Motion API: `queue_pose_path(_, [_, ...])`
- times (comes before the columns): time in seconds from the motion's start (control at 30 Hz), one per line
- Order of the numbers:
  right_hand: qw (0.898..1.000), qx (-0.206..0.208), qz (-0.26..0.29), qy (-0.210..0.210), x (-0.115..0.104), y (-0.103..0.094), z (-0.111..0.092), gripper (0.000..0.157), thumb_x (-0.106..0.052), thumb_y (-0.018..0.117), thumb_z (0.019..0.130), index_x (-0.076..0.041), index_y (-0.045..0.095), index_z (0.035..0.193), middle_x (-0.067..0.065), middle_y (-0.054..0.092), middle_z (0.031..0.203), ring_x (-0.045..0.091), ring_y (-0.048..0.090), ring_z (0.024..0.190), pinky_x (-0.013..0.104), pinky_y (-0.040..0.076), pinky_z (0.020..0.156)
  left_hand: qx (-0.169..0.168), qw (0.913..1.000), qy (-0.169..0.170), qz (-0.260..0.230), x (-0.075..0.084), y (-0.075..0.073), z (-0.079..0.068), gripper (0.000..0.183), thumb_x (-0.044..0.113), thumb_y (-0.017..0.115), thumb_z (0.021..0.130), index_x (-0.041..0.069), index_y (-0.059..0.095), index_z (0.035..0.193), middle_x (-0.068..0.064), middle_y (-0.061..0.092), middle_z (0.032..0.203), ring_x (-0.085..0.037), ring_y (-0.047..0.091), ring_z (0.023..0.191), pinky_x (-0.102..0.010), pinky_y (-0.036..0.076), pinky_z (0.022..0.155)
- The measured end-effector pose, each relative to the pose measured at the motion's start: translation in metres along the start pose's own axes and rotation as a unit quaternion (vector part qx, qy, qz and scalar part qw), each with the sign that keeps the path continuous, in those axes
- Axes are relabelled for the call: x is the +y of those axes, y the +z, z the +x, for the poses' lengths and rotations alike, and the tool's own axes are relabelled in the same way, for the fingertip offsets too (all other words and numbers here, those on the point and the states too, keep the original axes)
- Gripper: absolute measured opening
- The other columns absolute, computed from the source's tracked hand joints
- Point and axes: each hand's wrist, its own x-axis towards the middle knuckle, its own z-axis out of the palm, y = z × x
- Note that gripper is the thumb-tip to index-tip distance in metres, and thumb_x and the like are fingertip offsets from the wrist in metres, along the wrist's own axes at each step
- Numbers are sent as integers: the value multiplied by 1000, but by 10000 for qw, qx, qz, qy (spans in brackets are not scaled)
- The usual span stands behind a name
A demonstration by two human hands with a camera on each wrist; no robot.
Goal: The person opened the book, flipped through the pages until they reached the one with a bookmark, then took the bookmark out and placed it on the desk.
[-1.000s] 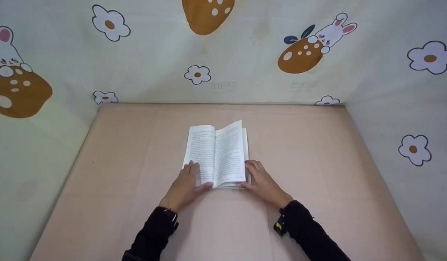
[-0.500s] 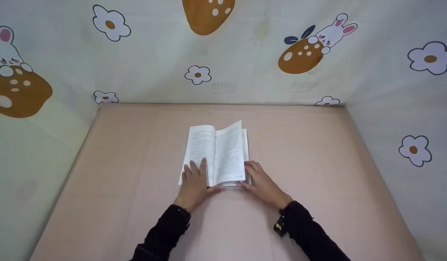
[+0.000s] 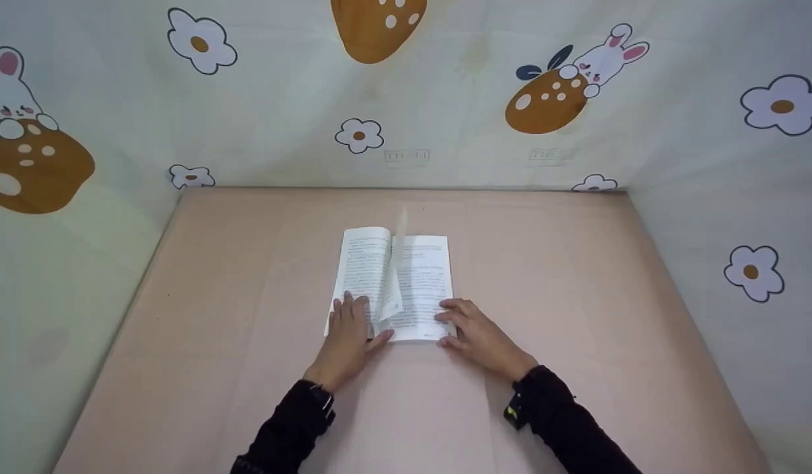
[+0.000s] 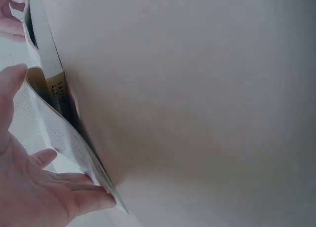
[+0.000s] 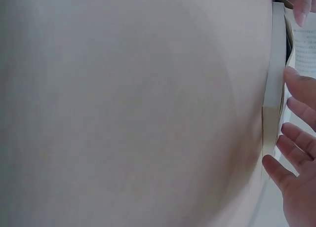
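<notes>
The paperback book lies open near the middle of the table, its printed pages facing up, one leaf standing blurred over the gutter between the two halves. The left hand rests flat on the lower part of the left page, its fingers straight and slightly apart, the thumb reaching toward the bottom edge near the spine. The right hand lies on the lower right corner of the right page, its fingers relaxed and spread, pressing rather than pinching. In the left wrist view the left hand lies open under the curving left page, beside the book's spine. In the right wrist view the right hand's fingers touch the edge of the page block, spaced apart.

Both forearms wear black sleeves, and a small dark device sits at the right wrist.

The table is covered in a plain pale pink surface. A pale cloth backdrop encloses it on three sides, printed with white flowers, rabbits and brown spotted strawberries.
</notes>
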Motion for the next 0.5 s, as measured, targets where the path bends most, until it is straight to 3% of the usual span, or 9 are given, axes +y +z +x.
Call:
queue_pose_path(0.1, [9999,-43,-89,-84,1,-1,0,42,-25,67,85,-8,59,122,9,45,136,26,40,129,40,38,105,59,9992,-148,-372,-2,-1,0,75,45,55,90,-7,28,137,-39,16,145,-53,11,136,-57,16,113])
queue_pose_path(0.23, [9997,-42,-146,-190,2,-3,1,41,-25,68,84,-7,60,120,10,48,134,26,43,127,40,38,106,407,9958,-337,-750,-7,-3,2,69,34,51,95,-14,25,137,-39,28,140,-49,30,131,-54,29,108])
queue_pose_path(0.33, [9997,-61,-148,-191,2,-3,2,40,-26,68,84,-7,61,119,10,49,132,26,44,125,39,38,105,682,9939,-456,-736,-12,-7,4,61,26,51,95,-17,30,134,-36,43,130,-44,47,120,-50,41,99])
queue_pose_path(0.5, [9998,-87,-39,-155,2,-3,2,40,-25,68,84,-6,61,118,10,49,131,25,44,124,40,38,105,953,9932,-421,-515,-23,-11,7,47,17,57,92,-15,46,124,-27,53,118,-37,54,111,-44,47,94])
